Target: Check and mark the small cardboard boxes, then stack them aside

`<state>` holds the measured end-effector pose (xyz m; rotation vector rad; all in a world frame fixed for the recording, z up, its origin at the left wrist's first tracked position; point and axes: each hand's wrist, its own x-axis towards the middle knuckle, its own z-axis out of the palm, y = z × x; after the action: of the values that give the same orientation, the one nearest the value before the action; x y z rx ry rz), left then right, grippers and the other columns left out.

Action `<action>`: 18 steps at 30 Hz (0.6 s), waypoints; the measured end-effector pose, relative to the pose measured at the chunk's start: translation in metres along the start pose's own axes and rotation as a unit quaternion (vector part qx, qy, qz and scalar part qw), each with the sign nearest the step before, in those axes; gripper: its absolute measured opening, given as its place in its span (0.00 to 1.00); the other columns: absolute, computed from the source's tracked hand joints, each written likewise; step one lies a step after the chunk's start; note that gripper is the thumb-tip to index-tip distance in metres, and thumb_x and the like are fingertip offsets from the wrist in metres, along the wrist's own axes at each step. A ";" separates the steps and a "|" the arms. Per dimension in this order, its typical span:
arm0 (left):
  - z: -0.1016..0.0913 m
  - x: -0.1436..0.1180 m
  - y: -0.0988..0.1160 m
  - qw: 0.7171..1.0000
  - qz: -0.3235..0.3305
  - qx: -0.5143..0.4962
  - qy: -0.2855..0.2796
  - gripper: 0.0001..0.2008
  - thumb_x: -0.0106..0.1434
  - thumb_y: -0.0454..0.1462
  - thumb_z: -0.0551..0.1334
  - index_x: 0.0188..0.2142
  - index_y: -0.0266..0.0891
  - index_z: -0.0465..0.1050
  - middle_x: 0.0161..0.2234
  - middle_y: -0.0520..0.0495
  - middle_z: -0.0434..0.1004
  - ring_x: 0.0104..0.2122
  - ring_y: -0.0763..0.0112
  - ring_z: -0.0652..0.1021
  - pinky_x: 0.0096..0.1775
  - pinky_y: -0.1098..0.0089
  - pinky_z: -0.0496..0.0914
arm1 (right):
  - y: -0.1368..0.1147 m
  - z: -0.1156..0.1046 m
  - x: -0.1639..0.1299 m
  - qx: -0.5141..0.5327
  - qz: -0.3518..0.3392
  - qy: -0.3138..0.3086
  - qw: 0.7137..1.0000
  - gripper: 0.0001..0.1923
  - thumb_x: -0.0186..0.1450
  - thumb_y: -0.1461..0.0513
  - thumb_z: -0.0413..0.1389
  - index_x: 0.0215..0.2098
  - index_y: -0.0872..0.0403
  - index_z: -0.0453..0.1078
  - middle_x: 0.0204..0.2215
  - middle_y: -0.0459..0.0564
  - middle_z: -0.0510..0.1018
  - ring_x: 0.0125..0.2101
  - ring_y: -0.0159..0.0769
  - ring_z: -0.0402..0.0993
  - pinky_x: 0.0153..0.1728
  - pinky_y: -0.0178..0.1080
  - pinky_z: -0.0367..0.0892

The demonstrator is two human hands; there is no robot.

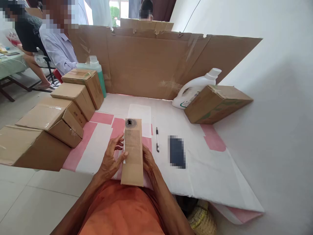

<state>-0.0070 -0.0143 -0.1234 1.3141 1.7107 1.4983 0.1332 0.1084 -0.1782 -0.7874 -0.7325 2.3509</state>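
Head view: both hands gripped narrow brown cardboard packet (132,153), held upright at near edge of worktop (210,169). Left hand (111,160) clasped packet's left edge, fingers curled onto its face; right hand (148,160) grasped right edge, mostly hidden behind it. Round dark mark sat at packet's top. Pen (157,139) lay just right of packet, blurred dark object (177,151) beyond it. Stacked cardboard boxes (61,111) lined left side; white jug (195,89) touched tilted box (216,103) far right. Cardboard screen (151,62) stood behind.
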 end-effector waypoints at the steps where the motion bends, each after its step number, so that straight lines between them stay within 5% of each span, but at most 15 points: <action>1: 0.001 0.007 -0.002 0.999 -0.014 -0.028 0.015 0.35 0.71 0.50 0.65 0.73 0.53 0.58 0.59 0.41 0.70 0.51 0.61 0.77 0.57 0.54 0.74 | 0.003 0.001 -0.001 -0.001 0.014 -0.010 1.000 0.23 0.53 0.47 0.74 0.39 0.53 0.80 0.32 0.48 0.87 0.33 0.44 0.83 0.38 0.44 0.78; 4: 0.001 0.034 -0.007 0.996 -0.031 -0.079 0.026 0.41 0.66 0.52 0.68 0.73 0.51 0.56 0.65 0.39 0.66 0.60 0.55 0.73 0.63 0.51 0.69 | 0.009 0.001 -0.006 -0.011 0.044 -0.039 0.998 0.19 0.57 0.49 0.72 0.37 0.53 0.80 0.27 0.46 0.85 0.27 0.39 0.80 0.33 0.40 0.76; 8: 0.002 0.058 -0.005 0.992 -0.042 -0.113 -0.039 0.37 0.66 0.52 0.65 0.72 0.49 0.60 0.73 0.40 0.58 0.72 0.48 0.62 0.70 0.47 0.58 | 0.002 -0.003 -0.013 -0.056 -0.014 -0.063 0.996 0.24 0.59 0.50 0.72 0.48 0.52 0.80 0.41 0.51 0.88 0.43 0.46 0.84 0.47 0.45 0.76; 14: 0.014 0.041 0.018 0.998 0.003 -0.050 -0.048 0.30 0.70 0.50 0.62 0.68 0.46 0.62 0.68 0.39 0.65 0.68 0.49 0.67 0.69 0.45 0.60 | -0.046 0.020 -0.031 -0.147 -0.126 0.041 0.980 0.37 0.65 0.38 0.60 0.65 0.47 0.70 0.70 0.56 0.70 0.67 0.53 0.69 0.58 0.52 0.72; 18: 0.015 0.027 0.040 0.997 0.079 0.009 -0.010 0.25 0.74 0.49 0.58 0.67 0.47 0.64 0.66 0.41 0.65 0.68 0.53 0.66 0.70 0.48 0.58 | -0.066 0.060 -0.051 -0.322 -0.212 0.086 0.919 0.41 0.61 0.45 0.67 0.67 0.50 0.66 0.70 0.57 0.68 0.68 0.52 0.67 0.67 0.55 0.63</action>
<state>0.0084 0.0132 -0.0837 1.4998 1.6433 1.5549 0.1492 0.1037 -0.0768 -0.9634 -1.4650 1.6255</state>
